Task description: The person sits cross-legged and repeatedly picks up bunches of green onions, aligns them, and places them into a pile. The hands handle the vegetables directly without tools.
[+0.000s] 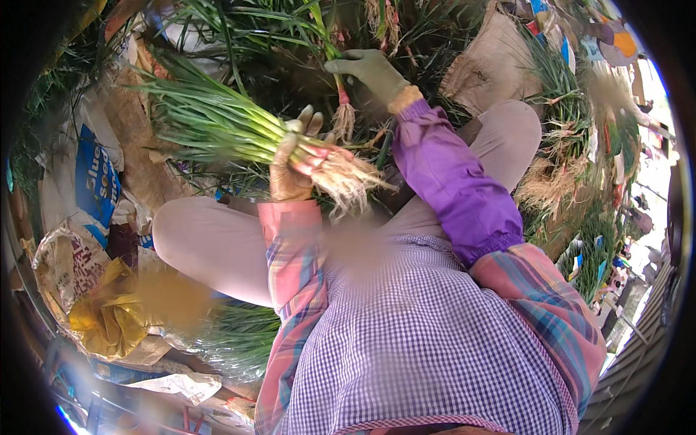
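My left hand (pixel 291 163), in a tan glove, is closed round a bundle of green onions (pixel 239 122). Their long green leaves point to the upper left, and the pale roots hang to the lower right over my lap. My right hand (pixel 370 73), in a grey-green glove with a purple sleeve cover below it, grips a green onion stalk (pixel 343 98) near its pinkish base, with the roots downward. The two hands are apart, the right one higher in the view. Loose onions and leaves lie in a dark heap beyond them.
More green onions with roots (pixel 560 147) lie at the right, beside a brown sack (pixel 489 60). Printed sacks (pixel 95 179) and a crumpled yellow bag (pixel 109 315) are at the left. Leaves in clear wrap (pixel 239 337) lie behind my left knee. Other people are partly visible at the far right.
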Demonstrator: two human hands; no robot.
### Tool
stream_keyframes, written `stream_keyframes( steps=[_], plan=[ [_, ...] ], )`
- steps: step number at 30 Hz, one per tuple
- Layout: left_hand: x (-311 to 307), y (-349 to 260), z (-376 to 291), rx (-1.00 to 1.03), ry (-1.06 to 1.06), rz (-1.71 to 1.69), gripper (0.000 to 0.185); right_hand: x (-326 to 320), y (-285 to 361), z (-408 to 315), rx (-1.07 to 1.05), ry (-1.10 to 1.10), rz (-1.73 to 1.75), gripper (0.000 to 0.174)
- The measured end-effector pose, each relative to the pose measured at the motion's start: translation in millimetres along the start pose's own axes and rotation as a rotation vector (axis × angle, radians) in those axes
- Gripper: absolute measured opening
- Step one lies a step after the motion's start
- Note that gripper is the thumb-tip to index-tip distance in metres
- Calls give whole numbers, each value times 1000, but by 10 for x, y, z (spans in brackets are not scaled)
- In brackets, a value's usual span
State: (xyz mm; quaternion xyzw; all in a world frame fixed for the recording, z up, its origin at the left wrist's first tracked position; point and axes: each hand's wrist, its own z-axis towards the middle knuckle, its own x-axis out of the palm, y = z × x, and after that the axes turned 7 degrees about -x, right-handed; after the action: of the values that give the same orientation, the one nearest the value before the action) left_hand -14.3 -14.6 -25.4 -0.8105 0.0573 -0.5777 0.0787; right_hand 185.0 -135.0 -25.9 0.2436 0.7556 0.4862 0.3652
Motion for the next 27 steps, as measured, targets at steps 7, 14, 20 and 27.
stream_keyframes(
  steps=[7, 14, 20, 27],
  plan=[
    [-137, 355, 30, -203, -112, -88, 27, 239, 224, -542, -45, 179, -125, 36],
    [-55, 272, 55, -388, -75, -134, 23, 195, -11, -245, -515, -162, -936, 38],
    [1, 284, -31, -288, 24, -131, 34, -225, -379, -4, 357, 262, -959, 53],
    [151, 290, -58, -261, -286, 123, 23, 238, 6, -761, -42, 287, 51, 21]
  ],
)
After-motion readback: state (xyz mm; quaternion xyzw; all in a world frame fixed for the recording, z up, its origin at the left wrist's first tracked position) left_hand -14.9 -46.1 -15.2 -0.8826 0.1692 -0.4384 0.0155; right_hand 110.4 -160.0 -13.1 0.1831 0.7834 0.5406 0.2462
